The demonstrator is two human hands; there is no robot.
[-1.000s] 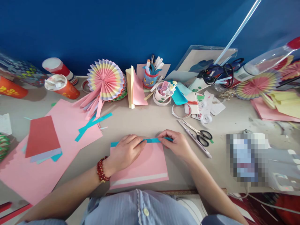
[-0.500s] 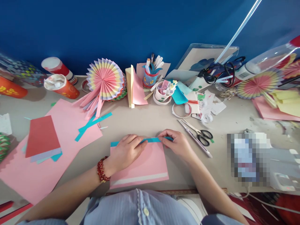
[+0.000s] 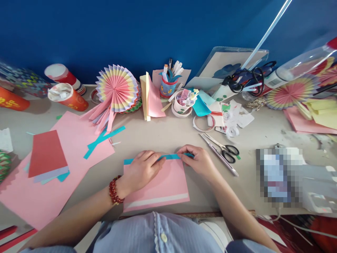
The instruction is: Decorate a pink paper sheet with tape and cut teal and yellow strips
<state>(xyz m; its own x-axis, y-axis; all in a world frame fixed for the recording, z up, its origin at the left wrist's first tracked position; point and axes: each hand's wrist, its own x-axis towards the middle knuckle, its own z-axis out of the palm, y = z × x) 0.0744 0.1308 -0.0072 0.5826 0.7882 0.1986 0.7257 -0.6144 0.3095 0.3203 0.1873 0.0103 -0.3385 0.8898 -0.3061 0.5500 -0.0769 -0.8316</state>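
A sheet of pink paper (image 3: 163, 181) lies on the table in front of me, with a white strip (image 3: 158, 200) along its near edge. Along its far edge runs a blue paper strip (image 3: 172, 156) that extends past the sheet's right corner. My left hand (image 3: 143, 168), with a red bead bracelet at the wrist, rests flat over the sheet and the strip, fingers stretched out. At the right corner, my right hand (image 3: 196, 160) pinches the strip between thumb and fingers. Scissors (image 3: 228, 151) and a slim pale pen-like tool (image 3: 221, 158) lie right of that hand.
Left lies a larger pink sheet (image 3: 76, 168) carrying red paper (image 3: 48, 153) and blue strips (image 3: 105, 138). Along the wall stand a pleated paper fan (image 3: 117, 88), a pen cup (image 3: 168, 88), a cup of scraps (image 3: 183, 102) and a tape roll (image 3: 202, 123). A pixelated area (image 3: 276, 175) is at right.
Both hands keep the same places on the pink paper and the blue strip. Only the camera's view has shifted very slightly.
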